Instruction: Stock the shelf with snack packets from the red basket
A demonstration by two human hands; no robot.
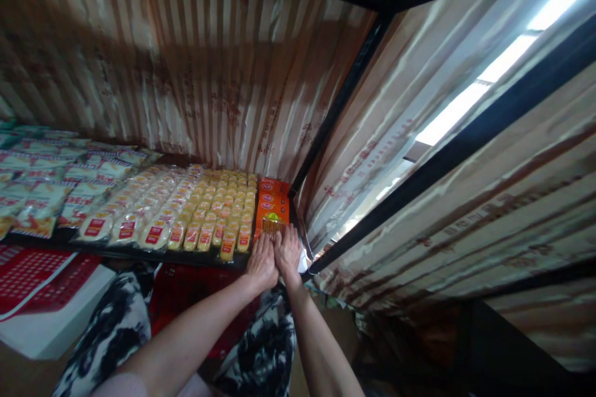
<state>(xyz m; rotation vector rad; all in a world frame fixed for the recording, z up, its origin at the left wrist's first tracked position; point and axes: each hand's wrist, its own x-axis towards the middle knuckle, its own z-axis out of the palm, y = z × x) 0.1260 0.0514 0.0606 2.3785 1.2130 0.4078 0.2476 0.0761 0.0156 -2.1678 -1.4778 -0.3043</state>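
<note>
Left hand [262, 260] and right hand [288, 250], flat and gripping nothing, are pressing side by side on the orange packets [272, 201] | packets are lying at the shelf's [139, 252] right end, beside yellow packets [223, 211] | best judged: pushing evenly with both palms, so nothing is skewing.

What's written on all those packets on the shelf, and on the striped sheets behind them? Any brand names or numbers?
No text here is sharp enough to quote.
Orange packets, at the fingertips of the left hand and right hand: red oval logos, lettering too blurred to read.
Yellow packets: red labels, too small to read.
White packets: red labels, blurred.
Striped sheeting: faint red print, smeared and unreadable.
</note>
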